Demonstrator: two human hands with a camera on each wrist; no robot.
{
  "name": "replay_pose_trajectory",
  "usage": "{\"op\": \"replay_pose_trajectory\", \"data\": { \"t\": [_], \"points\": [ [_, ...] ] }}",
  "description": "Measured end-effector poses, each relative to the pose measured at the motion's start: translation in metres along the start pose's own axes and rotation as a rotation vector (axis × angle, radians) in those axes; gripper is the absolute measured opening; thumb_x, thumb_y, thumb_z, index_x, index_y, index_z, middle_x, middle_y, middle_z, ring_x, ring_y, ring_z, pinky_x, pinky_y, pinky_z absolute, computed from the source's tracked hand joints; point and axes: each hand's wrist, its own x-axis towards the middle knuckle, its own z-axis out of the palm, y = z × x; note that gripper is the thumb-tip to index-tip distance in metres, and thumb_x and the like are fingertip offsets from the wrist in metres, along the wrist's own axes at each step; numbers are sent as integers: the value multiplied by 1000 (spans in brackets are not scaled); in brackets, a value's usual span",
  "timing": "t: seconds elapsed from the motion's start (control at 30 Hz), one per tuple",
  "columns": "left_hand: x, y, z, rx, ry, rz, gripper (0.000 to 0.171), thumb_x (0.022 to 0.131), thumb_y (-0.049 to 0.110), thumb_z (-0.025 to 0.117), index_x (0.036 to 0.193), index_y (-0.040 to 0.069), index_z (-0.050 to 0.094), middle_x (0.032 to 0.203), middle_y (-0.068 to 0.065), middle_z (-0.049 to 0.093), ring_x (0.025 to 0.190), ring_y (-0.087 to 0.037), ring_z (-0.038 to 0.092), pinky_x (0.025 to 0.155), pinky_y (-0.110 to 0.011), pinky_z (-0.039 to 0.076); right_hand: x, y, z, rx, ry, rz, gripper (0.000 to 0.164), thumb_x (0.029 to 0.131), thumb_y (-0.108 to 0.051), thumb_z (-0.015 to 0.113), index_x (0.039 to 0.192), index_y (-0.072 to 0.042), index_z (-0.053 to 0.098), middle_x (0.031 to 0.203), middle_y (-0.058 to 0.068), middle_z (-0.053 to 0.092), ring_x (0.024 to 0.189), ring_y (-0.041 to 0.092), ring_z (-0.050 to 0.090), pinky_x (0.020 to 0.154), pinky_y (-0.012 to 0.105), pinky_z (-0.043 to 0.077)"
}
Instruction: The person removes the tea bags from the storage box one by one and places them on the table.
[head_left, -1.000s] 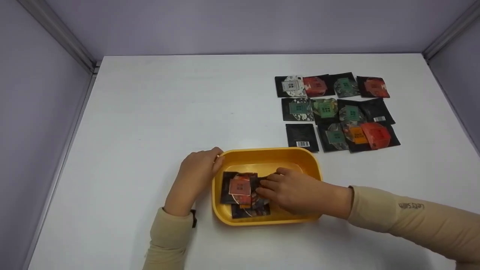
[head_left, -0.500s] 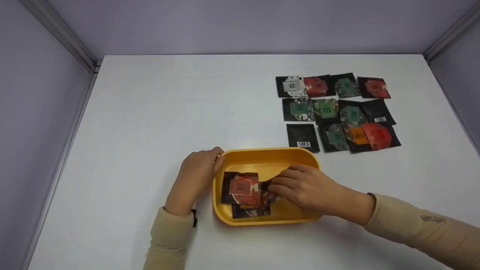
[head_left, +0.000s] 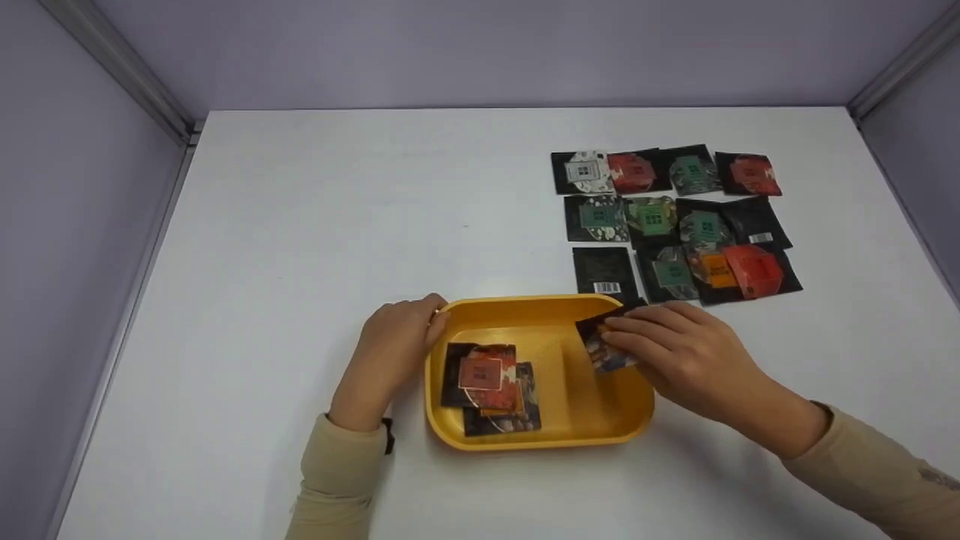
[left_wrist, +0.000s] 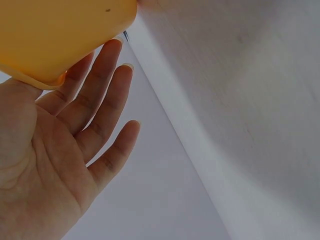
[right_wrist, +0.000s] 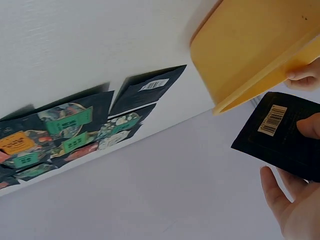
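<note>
My left hand (head_left: 394, 345) grips the rim of a yellow plastic tray (head_left: 536, 445) at its far left corner. In the left wrist view the thumb is at the tray's lip and the fingers lie along its outside. My right hand (head_left: 686, 364) pinches a dark square sachet (head_left: 595, 343) between thumb and fingers, above the tray's right end. The right wrist view shows that sachet's barcode side (right_wrist: 260, 137). Several overlapping sachets (head_left: 480, 375) lie inside the tray at the left, with a red-labelled one on top.
Beyond the tray and to its right, several black sachets (head_left: 652, 219) with green, red, orange and white labels lie in rows on the white table (head_left: 322, 210). The nearest, a barcode-up sachet (head_left: 602, 268), lies just behind the tray's rim. Pale walls (head_left: 510, 56) enclose the table.
My right hand has drawn one sachet out of the pile and lifted it rightward to the tray's far right corner. The left hand and tray stay in place.
</note>
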Motion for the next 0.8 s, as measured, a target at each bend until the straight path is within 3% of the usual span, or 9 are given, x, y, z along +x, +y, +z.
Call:
{"op": "replay_pose_trajectory", "data": {
  "t": [0.1,0.17,0.27,0.4,0.6,0.8],
  "points": [
    [-1,0,0,5,11,8,29,104,29,53,117,8,67,104,-6,72,94,-24,65,92,-40,50,-8,6,-4,-34,48,56,40,107,-28,40,118,-8,72,112,6,72,97,26,68,82,45,55],
    [-1,0,0,6,21,16,29,104,29,53,117,7,68,104,-6,72,93,-24,66,92,-40,51,-13,10,-5,-64,83,83,42,108,-30,38,118,-8,72,111,6,73,95,26,68,80,45,55],
    [-1,-1,1,4,27,24,28,104,28,54,116,7,68,103,-6,72,93,-24,66,90,-41,51,-22,18,-7,-85,82,144,25,97,-15,63,120,-8,71,110,7,73,94,28,67,80,47,56],
    [-1,-2,1,3,25,22,27,103,28,55,115,8,68,102,-6,72,93,-25,66,89,-41,52,-31,29,-6,-89,62,231,53,73,5,79,123,-10,70,109,10,72,93,31,66,79,52,55],
    [-1,-1,1,1,28,27,27,103,28,55,115,8,68,102,-6,72,92,-25,67,90,-42,52,-41,43,4,-96,48,296,58,71,8,80,125,-10,68,108,14,71,92,35,66,80,57,53],
    [-1,-1,1,-3,27,26,27,104,29,54,115,8,68,101,-5,72,92,-24,66,89,-41,52,-48,51,13,-84,-56,319,60,73,8,81,128,-9,66,122,12,68,98,35,65,81,54,54]
  ]
}}
